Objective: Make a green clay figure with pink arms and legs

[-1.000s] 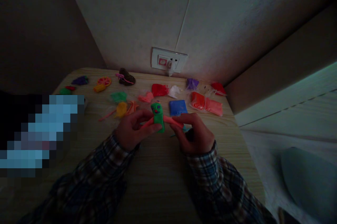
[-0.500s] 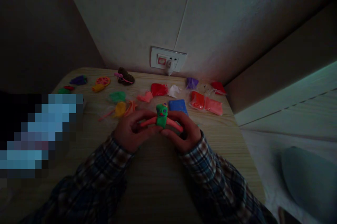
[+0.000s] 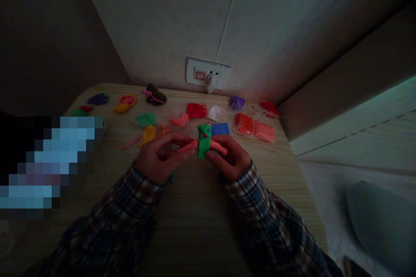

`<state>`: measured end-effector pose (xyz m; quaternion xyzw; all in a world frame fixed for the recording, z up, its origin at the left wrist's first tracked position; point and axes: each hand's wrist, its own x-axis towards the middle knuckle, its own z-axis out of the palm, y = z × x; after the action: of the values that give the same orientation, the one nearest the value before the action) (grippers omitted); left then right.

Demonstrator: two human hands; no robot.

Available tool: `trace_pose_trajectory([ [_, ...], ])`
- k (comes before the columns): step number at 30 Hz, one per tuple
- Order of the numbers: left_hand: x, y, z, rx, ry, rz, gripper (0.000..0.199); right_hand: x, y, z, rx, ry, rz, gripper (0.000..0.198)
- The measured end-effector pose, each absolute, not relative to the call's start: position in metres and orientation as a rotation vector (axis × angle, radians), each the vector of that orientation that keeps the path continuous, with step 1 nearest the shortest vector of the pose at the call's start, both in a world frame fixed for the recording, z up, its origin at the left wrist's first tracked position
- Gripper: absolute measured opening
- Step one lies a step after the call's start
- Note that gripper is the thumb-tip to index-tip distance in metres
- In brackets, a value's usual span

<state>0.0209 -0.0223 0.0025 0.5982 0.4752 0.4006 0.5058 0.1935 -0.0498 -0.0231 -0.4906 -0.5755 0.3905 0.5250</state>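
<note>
A green clay figure [image 3: 203,149] with a small face and two pink arms is held upright above the table, between both hands. My left hand [image 3: 159,155] pinches the pink arm on the left, close to the body. On the other side, my right hand [image 3: 232,158] has its thumb and fingers around the right pink arm and against the green body. Just behind the figure lies a blue clay block [image 3: 220,128], partly covered by it. Yellow clay [image 3: 149,135] and a bit of orange clay sit beyond my left hand.
Several clay packets, among them a red one [image 3: 196,111], a purple one [image 3: 237,103] and a pink one [image 3: 263,131], lie across the wooden table [image 3: 195,225]. Brown clay [image 3: 155,95] rests near the wall socket [image 3: 208,73]. A blurred-out bright screen [image 3: 58,160] is at left.
The figure has tilted more upright and shifted slightly right, so more of its green body shows. My left hand has moved a little left, its fingers still on the arm.
</note>
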Motion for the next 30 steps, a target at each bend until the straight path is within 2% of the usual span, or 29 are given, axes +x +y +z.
trace_pose_trajectory([
  [11,0.022,-0.023,-0.002,1.364,1.182,0.964,0.016,0.188,-0.051,-0.023,-1.143,-1.289,1.083,0.021],
  [17,0.024,-0.023,0.002,1.354,1.141,0.961,0.022,0.187,-0.052,-0.023,-1.126,-1.287,1.047,0.017],
  [25,0.02,-0.012,-0.013,1.332,1.118,0.907,0.023,0.188,-0.053,-0.022,-1.207,-1.418,0.93,0.019],
  [30,0.023,-0.017,-0.006,1.338,1.199,0.932,0.021,0.187,-0.052,-0.024,-1.204,-1.354,0.963,0.019],
])
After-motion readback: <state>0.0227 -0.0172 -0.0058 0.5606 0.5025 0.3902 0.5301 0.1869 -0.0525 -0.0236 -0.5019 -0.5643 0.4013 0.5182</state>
